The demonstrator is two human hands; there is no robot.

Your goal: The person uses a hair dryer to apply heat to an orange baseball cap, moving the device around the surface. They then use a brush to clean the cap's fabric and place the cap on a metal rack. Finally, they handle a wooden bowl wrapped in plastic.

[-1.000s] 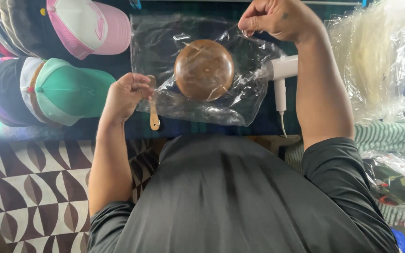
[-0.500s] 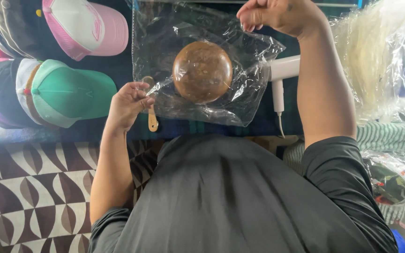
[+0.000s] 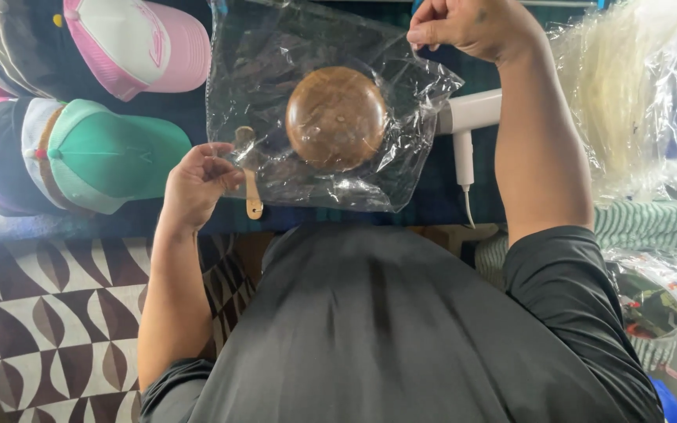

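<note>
A clear plastic bag (image 3: 276, 78) is stretched between both my hands above a dark surface. Inside it sits a round brown wooden bowl (image 3: 336, 117). My left hand (image 3: 197, 184) pinches the bag's near left edge, beside a small wooden spoon (image 3: 249, 176) whose handle sticks out below the bag. My right hand (image 3: 472, 27) is closed on the bag's far right corner, raised higher than the left. My dark grey shirt fills the lower middle of the view.
Several caps lie at the left: a pink and white one (image 3: 131, 43) and a green one (image 3: 107, 157). A white tool with a cord (image 3: 468, 125) lies right of the bag. Plastic-wrapped pale fibres (image 3: 628, 86) sit at the right. A patterned brown-and-white floor (image 3: 48, 313) shows lower left.
The bag has been pulled wider and taller between my hands. My left hand has shifted slightly left and down along the bag's edge; my right hand stays high at the far corner.
</note>
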